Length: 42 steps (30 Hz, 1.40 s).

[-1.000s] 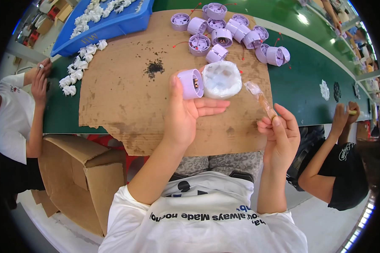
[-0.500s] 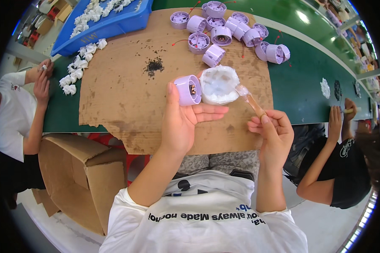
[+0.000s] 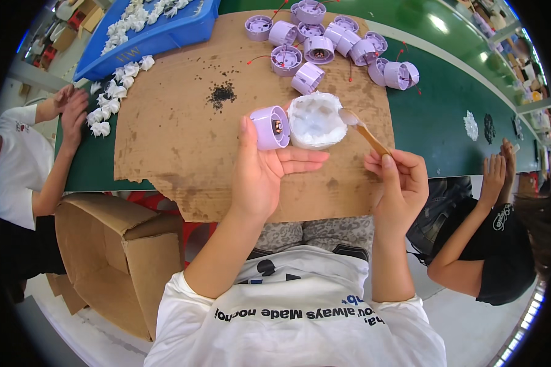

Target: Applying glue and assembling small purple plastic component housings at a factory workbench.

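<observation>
My left hand [image 3: 260, 165] holds a lilac round plastic housing [image 3: 264, 129] tilted on its side, its open end with a small metal-coloured part inside facing right. The fingers of that hand stretch out under a tub [image 3: 315, 142] of whitish translucent grease; whether they also bear it is hard to tell. Between thumb and fingers, my right hand [image 3: 399, 183] pinches a flat wooden stick [image 3: 370, 138]. A clear blob of the grease coats the stick's tip, which is at the tub's right rim.
A stained cardboard sheet [image 3: 159, 147] covers the green table. Several lilac housings [image 3: 319, 50] with thin red wires lie at the back. Small black bits [image 3: 222, 93] are heaped left of centre. Beyond stands a blue tray [image 3: 165, 40] of white pieces. Co-workers sit on both sides.
The stick's tip has moved slightly up and left, and the stick has turned over a little. My right hand has shifted a little up. The left hand stays nearly still.
</observation>
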{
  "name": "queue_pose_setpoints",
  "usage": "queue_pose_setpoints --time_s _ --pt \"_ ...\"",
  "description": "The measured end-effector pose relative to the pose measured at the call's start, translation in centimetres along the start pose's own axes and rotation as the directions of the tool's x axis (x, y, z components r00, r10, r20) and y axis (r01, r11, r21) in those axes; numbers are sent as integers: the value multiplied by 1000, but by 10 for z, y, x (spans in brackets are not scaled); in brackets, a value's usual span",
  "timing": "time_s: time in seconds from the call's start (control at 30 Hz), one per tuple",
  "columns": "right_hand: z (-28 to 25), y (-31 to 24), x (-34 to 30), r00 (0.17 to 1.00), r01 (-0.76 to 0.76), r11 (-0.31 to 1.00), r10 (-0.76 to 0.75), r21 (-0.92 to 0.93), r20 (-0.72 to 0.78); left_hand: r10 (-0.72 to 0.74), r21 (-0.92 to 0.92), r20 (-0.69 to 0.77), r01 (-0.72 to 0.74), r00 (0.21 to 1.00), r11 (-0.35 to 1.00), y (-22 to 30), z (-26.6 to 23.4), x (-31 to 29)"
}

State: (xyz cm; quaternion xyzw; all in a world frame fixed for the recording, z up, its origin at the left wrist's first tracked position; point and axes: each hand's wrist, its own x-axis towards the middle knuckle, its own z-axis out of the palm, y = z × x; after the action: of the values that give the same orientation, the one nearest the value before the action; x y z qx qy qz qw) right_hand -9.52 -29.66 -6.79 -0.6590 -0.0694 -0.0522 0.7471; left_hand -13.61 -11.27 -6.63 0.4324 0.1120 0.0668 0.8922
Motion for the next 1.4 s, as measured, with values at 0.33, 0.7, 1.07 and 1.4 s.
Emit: queue_pose_setpoints --time_s 0.33,0.7,1.07,1.4 --pt "0 22 -1 853 522 756 -473 -394 224 10 2 2 -10 1000 1000 0 -1 1" --pt "-8 21 -6 759 635 557 -579 -535 298 14 -25 8 -14 1000 1000 0 -2 2" --pt "-31 6 -13 789 599 589 -552 -543 271 23 -14 17 -23 1000 1000 -1 -3 3" --pt "-15 -5 18 830 553 657 -490 -513 266 32 -48 -23 -33 999 998 -2 -2 4"
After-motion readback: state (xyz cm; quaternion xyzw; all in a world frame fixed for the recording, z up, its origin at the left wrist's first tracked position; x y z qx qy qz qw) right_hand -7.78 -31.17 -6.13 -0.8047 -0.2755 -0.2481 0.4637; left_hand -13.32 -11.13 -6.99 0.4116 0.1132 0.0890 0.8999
